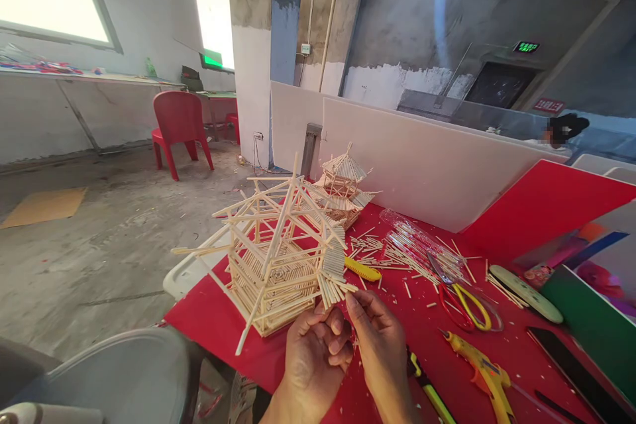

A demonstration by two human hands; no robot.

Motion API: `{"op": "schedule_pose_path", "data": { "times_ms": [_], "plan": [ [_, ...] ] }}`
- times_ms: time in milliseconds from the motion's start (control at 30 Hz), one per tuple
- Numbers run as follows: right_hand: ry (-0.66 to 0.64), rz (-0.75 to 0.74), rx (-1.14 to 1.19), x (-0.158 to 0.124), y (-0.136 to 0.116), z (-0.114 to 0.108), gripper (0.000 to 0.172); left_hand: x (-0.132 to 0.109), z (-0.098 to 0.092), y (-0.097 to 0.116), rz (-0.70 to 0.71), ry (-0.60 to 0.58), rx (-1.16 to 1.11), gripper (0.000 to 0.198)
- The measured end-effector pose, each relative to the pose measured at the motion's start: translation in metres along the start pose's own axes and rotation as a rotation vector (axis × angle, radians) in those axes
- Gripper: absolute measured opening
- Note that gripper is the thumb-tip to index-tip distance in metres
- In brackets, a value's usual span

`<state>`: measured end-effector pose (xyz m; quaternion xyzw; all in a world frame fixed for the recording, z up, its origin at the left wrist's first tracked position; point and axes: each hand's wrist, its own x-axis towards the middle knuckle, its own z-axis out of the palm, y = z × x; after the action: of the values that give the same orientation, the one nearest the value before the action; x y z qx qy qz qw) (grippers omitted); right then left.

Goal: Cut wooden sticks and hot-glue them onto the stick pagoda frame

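Note:
A model house of thin wooden sticks (278, 258) lies tilted on the red table (233, 331). My left hand (313, 351) and my right hand (380, 338) meet just below its lower right corner, fingers curled and pinched together near the roof's stick ends (335, 288). What the fingertips hold is too small to make out. A second, smaller stick pagoda (342, 189) stands behind the big model.
Loose sticks (397, 252), a yellow utility knife (362, 270), red-and-yellow scissors (462, 301), a yellow glue gun (484, 374) and a dark phone (571, 371) lie on the red table. White boards (422, 159) stand behind. A red chair (179, 126) stands far left, a grey chair (129, 371) at near left.

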<state>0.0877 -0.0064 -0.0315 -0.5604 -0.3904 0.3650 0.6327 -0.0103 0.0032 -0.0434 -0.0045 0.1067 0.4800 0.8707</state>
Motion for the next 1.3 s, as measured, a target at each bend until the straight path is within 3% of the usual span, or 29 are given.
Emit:
{"op": "schedule_pose_path", "data": {
  "times_ms": [100, 333, 500, 800, 1000, 1300],
  "plan": [
    [-0.068, 0.08, 0.041, -0.0002, 0.003, -0.0018, 0.038, -0.0002, -0.0005, -0.0002, -0.003, 0.011, 0.001, 0.013],
    [-0.073, 0.166, 0.088, -0.0009, 0.0026, -0.0024, 0.04, 0.0003, 0.0005, -0.0002, 0.002, 0.007, -0.005, 0.013],
    [-0.061, 0.085, 0.057, 0.0003, 0.0036, -0.0029, 0.037, 0.0009, 0.0003, 0.0002, 0.002, 0.005, -0.002, 0.014],
    [-0.096, 0.144, 0.072, -0.0016, -0.0049, 0.0, 0.038, -0.001, 0.0011, -0.0001, -0.001, 0.006, 0.016, 0.016],
    [-0.087, 0.063, 0.026, 0.0007, -0.0011, -0.0011, 0.037, 0.0003, -0.0016, 0.0, -0.002, -0.008, 0.019, 0.015],
    [-0.107, 0.09, 0.046, 0.0006, -0.0017, -0.0005, 0.037, 0.0006, -0.0013, -0.0001, -0.01, -0.001, 0.008, 0.017]
  ]
}}
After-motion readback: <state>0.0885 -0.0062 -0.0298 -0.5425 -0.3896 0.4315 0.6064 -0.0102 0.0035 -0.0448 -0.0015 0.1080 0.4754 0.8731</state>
